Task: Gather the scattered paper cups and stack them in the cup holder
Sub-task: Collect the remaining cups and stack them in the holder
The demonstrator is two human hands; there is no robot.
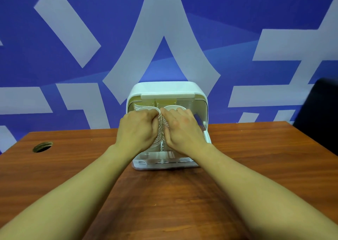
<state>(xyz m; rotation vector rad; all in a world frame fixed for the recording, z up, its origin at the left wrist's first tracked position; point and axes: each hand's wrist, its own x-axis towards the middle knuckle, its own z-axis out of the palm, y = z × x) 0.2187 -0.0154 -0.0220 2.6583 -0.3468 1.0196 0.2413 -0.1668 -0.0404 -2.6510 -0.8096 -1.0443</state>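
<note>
Head view: cup holder (167, 88) holds apparently two cup stacks (159, 130), both gripped.

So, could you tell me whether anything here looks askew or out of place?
Nothing stands out: both cup stacks sit inside the cup holder, each gripped by a hand, and no loose cups lie on the table.

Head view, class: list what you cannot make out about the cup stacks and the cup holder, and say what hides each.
- Number of cups in the two cup stacks: the left hand and right hand cover them in the head view.
- Inside of the cup holder behind the stacks: hidden by hands and cup rims.
- Dark object at right: cut off by the frame edge.
</note>
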